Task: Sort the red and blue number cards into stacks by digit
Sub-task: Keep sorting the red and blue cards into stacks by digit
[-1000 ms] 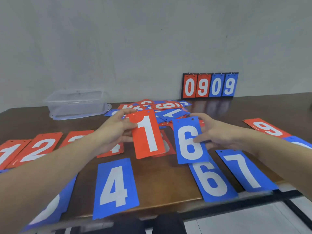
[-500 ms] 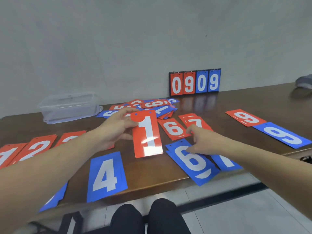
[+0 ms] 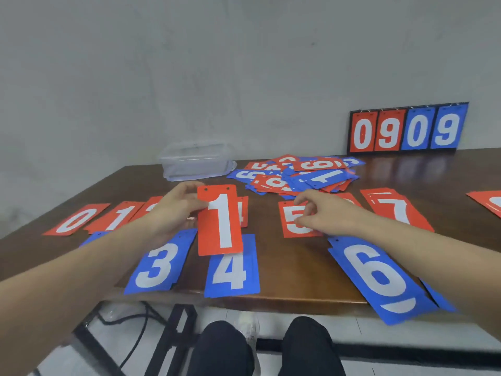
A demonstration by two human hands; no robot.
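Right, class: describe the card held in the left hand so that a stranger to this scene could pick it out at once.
Start at the brown table, in the near row of blue cards. Just above the blue 4 card the left hand pinches a red 1 card by its top edge, lifted and upright. The other red 1 card on the left lies flat in the row.

Single head view: we are looking forward and down from the wearer's head, close over the table (image 3: 298,270), facing the wall (image 3: 189,63).

Left hand (image 3: 176,210) pinches a card; right hand (image 3: 322,213) reaches forward, fingers loosely curled.
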